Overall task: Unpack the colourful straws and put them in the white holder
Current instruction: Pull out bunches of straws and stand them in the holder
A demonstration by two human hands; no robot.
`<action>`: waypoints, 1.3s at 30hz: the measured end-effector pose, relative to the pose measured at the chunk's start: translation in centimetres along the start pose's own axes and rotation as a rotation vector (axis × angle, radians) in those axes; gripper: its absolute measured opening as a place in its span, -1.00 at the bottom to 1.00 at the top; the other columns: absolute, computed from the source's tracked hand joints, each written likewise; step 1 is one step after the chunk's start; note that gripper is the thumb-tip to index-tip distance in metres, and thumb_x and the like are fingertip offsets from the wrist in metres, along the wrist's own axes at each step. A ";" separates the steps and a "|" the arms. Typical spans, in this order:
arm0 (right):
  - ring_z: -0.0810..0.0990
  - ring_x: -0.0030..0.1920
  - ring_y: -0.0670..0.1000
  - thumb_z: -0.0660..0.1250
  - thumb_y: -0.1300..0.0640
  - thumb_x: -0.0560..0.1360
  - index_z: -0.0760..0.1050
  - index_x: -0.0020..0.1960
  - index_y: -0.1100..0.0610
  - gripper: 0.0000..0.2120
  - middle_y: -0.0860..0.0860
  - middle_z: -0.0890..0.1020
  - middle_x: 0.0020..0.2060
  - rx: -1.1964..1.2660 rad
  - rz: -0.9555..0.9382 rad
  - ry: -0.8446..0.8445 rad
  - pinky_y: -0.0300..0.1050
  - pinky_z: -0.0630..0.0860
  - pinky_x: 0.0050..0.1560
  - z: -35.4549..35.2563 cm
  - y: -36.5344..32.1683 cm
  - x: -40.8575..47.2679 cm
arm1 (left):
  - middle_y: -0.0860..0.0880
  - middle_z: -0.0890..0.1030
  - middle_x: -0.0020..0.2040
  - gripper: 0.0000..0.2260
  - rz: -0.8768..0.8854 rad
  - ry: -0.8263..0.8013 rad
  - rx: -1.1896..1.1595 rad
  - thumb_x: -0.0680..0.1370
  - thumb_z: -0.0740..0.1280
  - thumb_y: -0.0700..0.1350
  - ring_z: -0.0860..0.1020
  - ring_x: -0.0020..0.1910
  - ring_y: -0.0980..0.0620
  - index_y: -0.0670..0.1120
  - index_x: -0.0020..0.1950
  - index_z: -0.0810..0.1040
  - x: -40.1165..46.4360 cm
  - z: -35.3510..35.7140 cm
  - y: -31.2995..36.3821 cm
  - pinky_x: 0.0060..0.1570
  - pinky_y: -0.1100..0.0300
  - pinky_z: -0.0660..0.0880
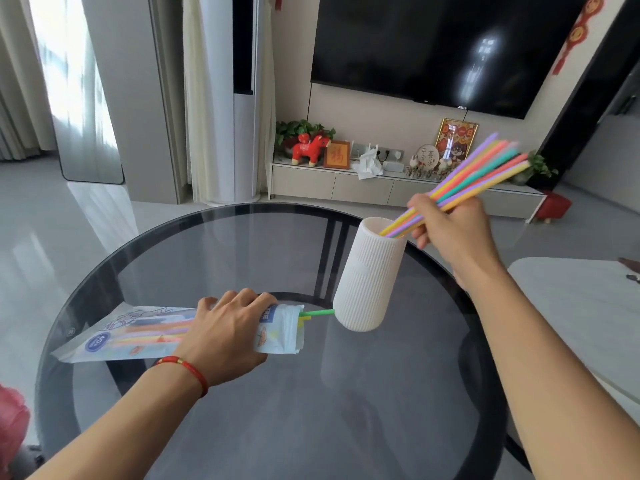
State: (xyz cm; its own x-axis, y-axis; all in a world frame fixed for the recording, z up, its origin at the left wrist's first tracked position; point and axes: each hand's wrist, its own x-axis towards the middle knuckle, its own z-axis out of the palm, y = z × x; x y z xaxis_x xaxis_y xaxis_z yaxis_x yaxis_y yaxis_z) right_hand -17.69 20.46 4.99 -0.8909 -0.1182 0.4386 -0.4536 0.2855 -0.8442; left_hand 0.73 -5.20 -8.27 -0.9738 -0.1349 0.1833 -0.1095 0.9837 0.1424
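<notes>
Bundle of thin colourful plastic straws (464, 183), purple, yellow, orange, teal, pink, held tilted, lower ends inside the mouth of the white ribbed ceramic holder (369, 275), upper ends fanning up to the right. Right hand (446, 223) closed around the bundle mid-length, just above the holder rim. Holder stands on the round dark glass table (311, 410), toward the far right edge, leaning slightly in this wide-angle view. Left hand (228, 332) presses palm-down, fingers curled over the clear printed plastic straw packet (138, 332), which lies flat near the left edge of the surface. More straws show through the packet; green straw tip (317, 312) and a short yellow one stick out of its open end, green tip reaching the holder's base. Red string bracelet (187, 368) on left wrist.
</notes>
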 end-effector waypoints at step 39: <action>0.65 -0.33 0.13 0.29 0.20 0.66 0.67 0.09 0.31 -0.78 0.19 0.68 -0.23 0.566 0.835 -0.573 -0.04 0.67 -0.33 10.3 5.9 -14.3 | -0.25 0.37 0.25 -0.15 0.230 0.062 0.671 0.35 0.48 -0.05 0.34 0.29 -0.26 0.04 0.53 0.10 -0.7 -1.8 2.9 0.31 -0.55 0.00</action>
State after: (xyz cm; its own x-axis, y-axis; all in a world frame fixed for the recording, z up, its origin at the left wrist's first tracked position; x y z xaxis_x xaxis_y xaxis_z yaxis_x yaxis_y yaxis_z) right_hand -7.93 14.07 -9.40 -0.7338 -0.5479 -0.4016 0.4634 0.0286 -0.8857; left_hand 1.43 -2.49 -6.20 -0.9760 0.0979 0.1948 -0.0214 0.8462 -0.5324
